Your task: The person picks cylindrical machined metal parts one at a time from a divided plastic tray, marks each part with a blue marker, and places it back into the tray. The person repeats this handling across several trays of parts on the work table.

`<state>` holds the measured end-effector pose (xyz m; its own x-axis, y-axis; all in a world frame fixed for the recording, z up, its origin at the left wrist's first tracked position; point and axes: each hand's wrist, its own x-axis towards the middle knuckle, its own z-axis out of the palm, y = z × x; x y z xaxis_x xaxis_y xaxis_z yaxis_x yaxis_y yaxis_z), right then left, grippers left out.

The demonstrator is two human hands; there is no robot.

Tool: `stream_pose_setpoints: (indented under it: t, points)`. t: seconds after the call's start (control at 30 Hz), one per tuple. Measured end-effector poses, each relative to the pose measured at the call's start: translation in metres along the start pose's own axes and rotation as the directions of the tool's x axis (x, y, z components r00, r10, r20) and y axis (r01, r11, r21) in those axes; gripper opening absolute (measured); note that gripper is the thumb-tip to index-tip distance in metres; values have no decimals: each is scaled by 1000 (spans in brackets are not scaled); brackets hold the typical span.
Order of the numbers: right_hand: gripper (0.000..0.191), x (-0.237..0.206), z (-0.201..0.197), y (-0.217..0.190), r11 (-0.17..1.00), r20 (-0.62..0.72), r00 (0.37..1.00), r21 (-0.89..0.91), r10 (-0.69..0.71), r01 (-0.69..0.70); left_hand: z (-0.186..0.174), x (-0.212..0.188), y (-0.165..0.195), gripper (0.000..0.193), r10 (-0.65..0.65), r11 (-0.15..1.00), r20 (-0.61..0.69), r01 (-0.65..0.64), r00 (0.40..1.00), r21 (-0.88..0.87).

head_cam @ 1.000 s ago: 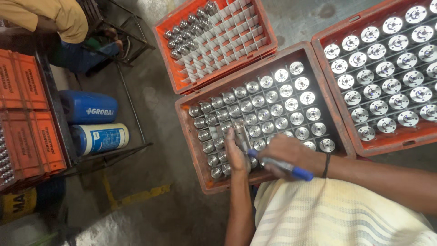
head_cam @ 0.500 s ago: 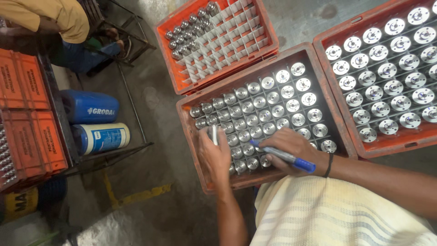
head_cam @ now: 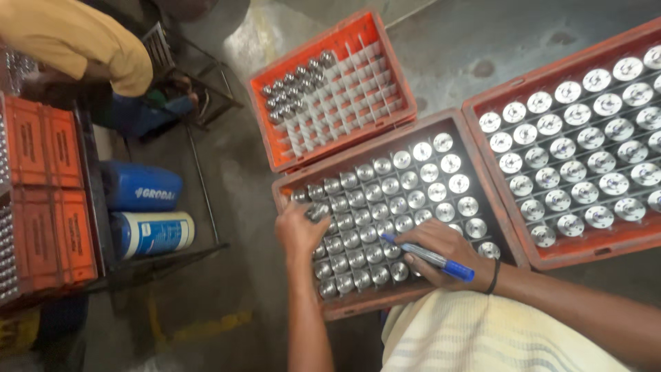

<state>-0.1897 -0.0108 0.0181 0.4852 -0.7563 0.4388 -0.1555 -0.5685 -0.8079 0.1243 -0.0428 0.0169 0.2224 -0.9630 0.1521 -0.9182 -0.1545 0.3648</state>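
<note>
On the concrete floor (head_cam: 441, 55), a full orange crate (head_cam: 513, 238) of round metal parts (head_cam: 406, 200) sits between another full crate (head_cam: 482, 103) and a nearly empty one (head_cam: 406, 103), as the left hand (head_cam: 299, 231) closes on a corner part and the right hand (head_cam: 441, 258) pinches a blue marker (head_cam: 430, 256) over the near rows.

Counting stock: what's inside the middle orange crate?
The middle orange crate holds rows of round metal parts, upright in divider cells. The left hand and the right hand, holding a blue pen, cover several cells.
</note>
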Motion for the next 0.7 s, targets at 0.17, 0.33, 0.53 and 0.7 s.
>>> stream_pose_setpoints:
  t: [0.17, 0.33, 0.53, 0.7]
  points:
    - [27, 6, 0, -4, 999, 75, 996, 0, -43, 43, 3, -23, 2, 46, -238, 219, 5, 59, 971, -974]
    - [26, 14, 15, 0, 969, 82, 968, -46, -238, 242, 73, -64, 39, 41, -236, -96, 409, 398, 882, -913]
    - [23, 5, 20, 4, 986, 70, 984, -14, -166, 167, 92, -83, 52, 45, -212, -69, 425, 421, 880, -905]
    - [30, -3, 18, 3, 992, 106, 986, 11, -129, 128, 92, -80, 56, 40, -348, -90, 557, 565, 754, -821]
